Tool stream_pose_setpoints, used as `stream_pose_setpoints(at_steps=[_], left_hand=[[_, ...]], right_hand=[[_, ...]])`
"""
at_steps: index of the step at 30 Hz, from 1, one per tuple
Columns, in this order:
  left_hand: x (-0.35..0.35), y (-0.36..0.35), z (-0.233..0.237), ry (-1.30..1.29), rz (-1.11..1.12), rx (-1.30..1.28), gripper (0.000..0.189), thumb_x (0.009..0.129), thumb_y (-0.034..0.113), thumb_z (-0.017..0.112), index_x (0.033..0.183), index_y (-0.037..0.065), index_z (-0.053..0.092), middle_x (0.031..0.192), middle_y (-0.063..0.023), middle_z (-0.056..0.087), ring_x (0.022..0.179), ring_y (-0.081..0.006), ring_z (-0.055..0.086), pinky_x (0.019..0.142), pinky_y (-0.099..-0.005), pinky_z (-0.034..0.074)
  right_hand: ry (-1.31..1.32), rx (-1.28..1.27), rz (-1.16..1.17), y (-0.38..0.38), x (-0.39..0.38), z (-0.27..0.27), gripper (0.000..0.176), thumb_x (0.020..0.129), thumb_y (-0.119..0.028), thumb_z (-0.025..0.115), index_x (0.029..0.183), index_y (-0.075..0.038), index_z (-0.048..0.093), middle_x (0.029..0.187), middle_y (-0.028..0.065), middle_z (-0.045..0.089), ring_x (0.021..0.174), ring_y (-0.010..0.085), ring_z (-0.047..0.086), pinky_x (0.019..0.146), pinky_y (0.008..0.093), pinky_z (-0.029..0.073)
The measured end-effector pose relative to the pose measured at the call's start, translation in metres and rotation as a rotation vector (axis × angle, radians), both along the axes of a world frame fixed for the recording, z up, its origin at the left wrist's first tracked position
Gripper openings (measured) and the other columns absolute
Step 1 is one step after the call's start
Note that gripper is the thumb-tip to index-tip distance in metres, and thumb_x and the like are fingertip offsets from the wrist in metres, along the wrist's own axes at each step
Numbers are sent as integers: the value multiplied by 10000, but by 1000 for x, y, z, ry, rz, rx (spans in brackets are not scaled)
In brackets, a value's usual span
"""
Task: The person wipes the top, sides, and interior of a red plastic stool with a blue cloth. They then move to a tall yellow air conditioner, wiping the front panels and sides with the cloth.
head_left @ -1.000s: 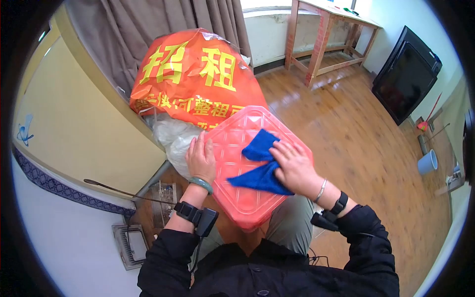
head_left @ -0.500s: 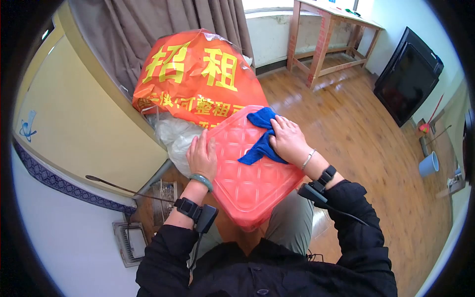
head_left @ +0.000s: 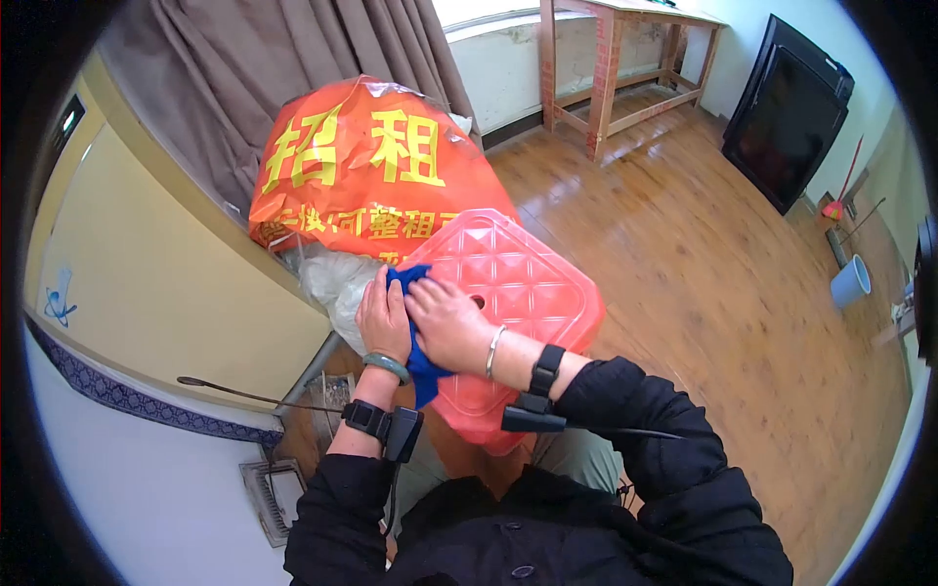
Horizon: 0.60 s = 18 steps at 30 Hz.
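A pink plastic stool [head_left: 532,283] with a quilted-pattern top stands in front of me, between my knees. My right hand [head_left: 445,322] presses a blue cloth [head_left: 422,376] against the left part of the stool's top, with its fingers bunched on the cloth. Beside it, my left hand [head_left: 386,317] lies along the stool's left edge, fingers stretched out and touching the cloth's edge. A small dark hole shows near the middle of the top, just past my right hand.
Behind the stool sits a large bundle under a red banner [head_left: 391,161] with yellow characters, with white plastic [head_left: 337,283] below it. A cream door [head_left: 166,254] is on the left. Farther off are a wooden table [head_left: 606,78], a black television [head_left: 787,112] and a blue bucket [head_left: 850,281].
My right hand has moved left across the stool's top with the blue cloth, from the far right side to beside my left hand. My left hand stays at the left edge.
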State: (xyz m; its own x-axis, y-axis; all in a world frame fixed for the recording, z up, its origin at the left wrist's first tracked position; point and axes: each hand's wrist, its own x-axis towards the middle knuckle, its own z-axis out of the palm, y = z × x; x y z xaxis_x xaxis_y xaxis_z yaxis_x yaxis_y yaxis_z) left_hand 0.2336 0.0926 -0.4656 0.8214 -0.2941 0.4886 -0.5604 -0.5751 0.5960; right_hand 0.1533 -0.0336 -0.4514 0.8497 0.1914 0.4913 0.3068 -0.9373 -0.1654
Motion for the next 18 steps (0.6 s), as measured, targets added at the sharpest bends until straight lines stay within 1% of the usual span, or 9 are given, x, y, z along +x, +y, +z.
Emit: stream_pose_setpoints(at_steps=[1, 4, 5, 6, 8, 9, 11, 16, 18], left_hand=[[-1, 0, 2, 1, 5, -6, 436, 994, 325, 428, 1309, 40, 526, 1249, -197, 588, 1191, -368, 517, 1012, -443, 371], [0, 1, 1, 14, 5, -44, 429, 989, 310, 441, 1296, 24, 530, 1227, -216, 591, 1168, -376, 530, 997, -440, 384], [2, 2, 0, -3, 5, -35, 423, 989, 301, 446, 1289, 15, 533, 1217, -224, 592, 1150, -381, 540, 986, -443, 392], [1, 1, 1, -2, 5, -34, 423, 989, 301, 446, 1289, 15, 533, 1217, -224, 592, 1150, -381, 540, 986, -443, 392], [-2, 0, 4, 1, 1, -46, 422, 991, 301, 442, 1292, 20, 532, 1226, -219, 588, 1155, -379, 536, 985, -444, 391], [-2, 0, 3, 5, 4, -47, 422, 991, 301, 442, 1292, 20, 532, 1226, -219, 588, 1155, -379, 536, 985, -444, 391], [-2, 1, 3, 15, 2, -33, 428, 993, 313, 435, 1302, 31, 528, 1230, -215, 586, 1170, -375, 526, 990, -449, 385], [-4, 1, 5, 44, 5, 10, 444, 998, 347, 423, 1316, 55, 526, 1246, -217, 577, 1204, -378, 501, 1011, -466, 359], [-5, 1, 4, 52, 8, 18, 451, 999, 359, 420, 1322, 62, 524, 1252, -217, 575, 1214, -379, 495, 1021, -472, 347]], right_hand=[[-28, 28, 34, 4, -8, 3, 498, 816, -292, 537, 1175, 49, 587, 1253, 205, 583, 1229, 321, 499, 1058, 445, 340], [-12, 65, 96, 5, -36, 9, 500, 815, -284, 536, 1172, 63, 583, 1256, 212, 579, 1215, 320, 507, 1046, 450, 346], [17, 57, 94, 5, -35, 8, 513, 817, -292, 549, 1196, 53, 577, 1298, 201, 556, 1254, 310, 482, 1065, 459, 331], [17, 57, 95, 4, -46, 10, 513, 817, -292, 549, 1196, 53, 577, 1298, 201, 556, 1254, 310, 482, 1065, 459, 331], [133, 73, 139, -9, -85, 19, 529, 800, -274, 589, 1248, 4, 552, 1360, 176, 508, 1310, 300, 438, 1091, 452, 318], [137, 72, 141, -18, -93, 19, 529, 800, -274, 589, 1248, 4, 552, 1360, 176, 508, 1310, 300, 438, 1091, 452, 318], [218, 69, 58, -38, -107, 20, 544, 813, -293, 574, 1280, -16, 548, 1391, 170, 490, 1334, 288, 414, 1111, 475, 283], [165, 9, -192, -103, -113, 16, 513, 808, -262, 570, 1258, -17, 554, 1371, 173, 505, 1303, 294, 447, 1113, 465, 284], [140, -23, -271, -122, -106, 16, 498, 839, -264, 543, 1270, -15, 544, 1378, 178, 500, 1314, 299, 437, 1117, 454, 287]])
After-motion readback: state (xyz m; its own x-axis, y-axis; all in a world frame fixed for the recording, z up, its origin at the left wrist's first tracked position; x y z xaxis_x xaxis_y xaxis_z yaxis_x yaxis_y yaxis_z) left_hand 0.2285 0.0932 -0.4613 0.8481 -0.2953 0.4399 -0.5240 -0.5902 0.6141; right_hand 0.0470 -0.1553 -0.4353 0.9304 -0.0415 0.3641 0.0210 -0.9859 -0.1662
